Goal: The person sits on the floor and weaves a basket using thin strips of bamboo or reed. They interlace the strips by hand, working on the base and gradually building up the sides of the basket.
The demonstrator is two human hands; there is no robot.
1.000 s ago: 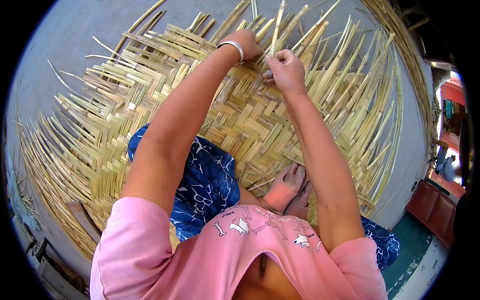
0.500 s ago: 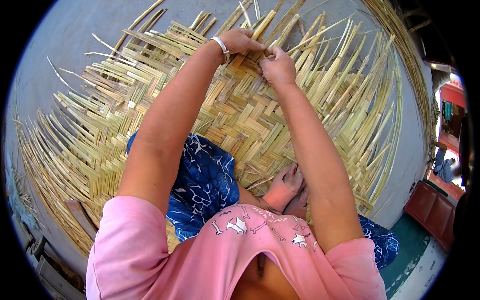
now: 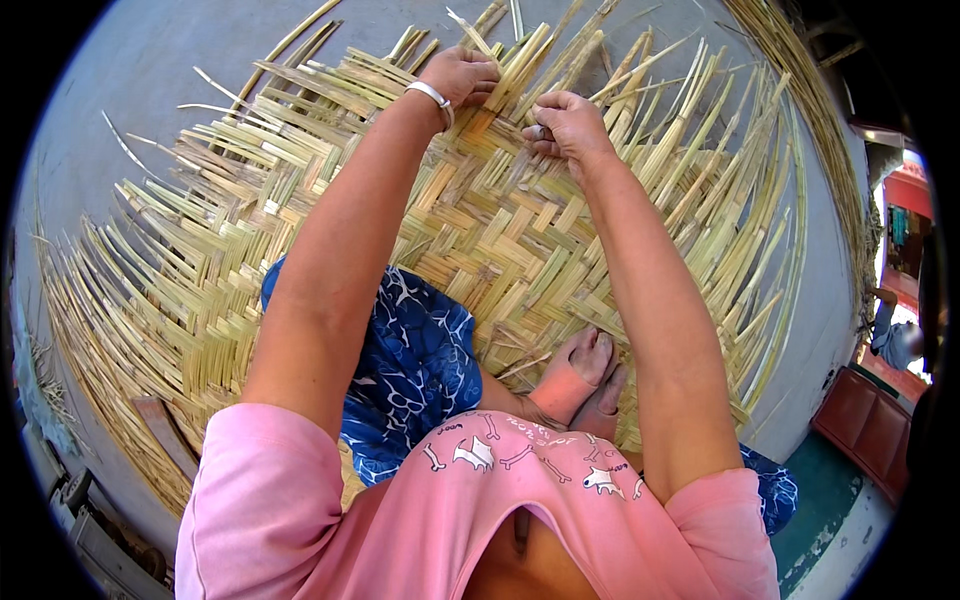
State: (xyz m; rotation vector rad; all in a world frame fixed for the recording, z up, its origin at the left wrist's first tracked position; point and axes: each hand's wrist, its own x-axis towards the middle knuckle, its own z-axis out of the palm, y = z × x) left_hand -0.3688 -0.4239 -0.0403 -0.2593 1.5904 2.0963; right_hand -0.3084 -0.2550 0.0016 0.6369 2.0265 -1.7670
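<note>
A large mat of flat yellow-green reed strips [image 3: 500, 245] lies under and in front of me, woven in a zigzag pattern, with loose strip ends fanning out along its far and side edges. Near the far edge, my left hand [image 3: 460, 76], with a white bangle at the wrist, is closed on a few upright reed strips [image 3: 522, 68]. To its right, my right hand [image 3: 568, 125] is just above the weave. Its fingers are curled and the thumb meets the forefinger; whatever they pinch is too small to make out.
My bare feet [image 3: 578, 375] rest on the mat close to my body. A long bundle of thin stalks [image 3: 825, 130] lies along the right side of the grey floor [image 3: 110, 90]. Farther right stands a dark red seat [image 3: 862, 425], with a person [image 3: 893, 335] beyond it.
My hands were together at the strips and are now apart. The left has shifted slightly left, the right somewhat right and nearer to me.
</note>
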